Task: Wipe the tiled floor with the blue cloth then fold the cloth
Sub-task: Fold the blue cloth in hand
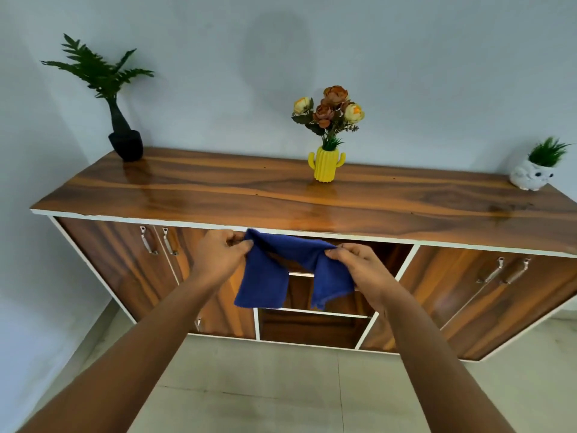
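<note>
The blue cloth hangs in the air in front of a wooden sideboard, stretched between both hands with its two ends drooping down. My left hand pinches the cloth's upper left part between thumb and fingers. My right hand pinches its upper right part the same way. The cloth sags a little in the middle between the two grips. Below my arms lies the pale tiled floor.
The wooden sideboard stands against the wall with cupboard doors left and right and open shelves in the middle. On top stand a dark potted fern, a yellow cactus vase with flowers and a white owl planter.
</note>
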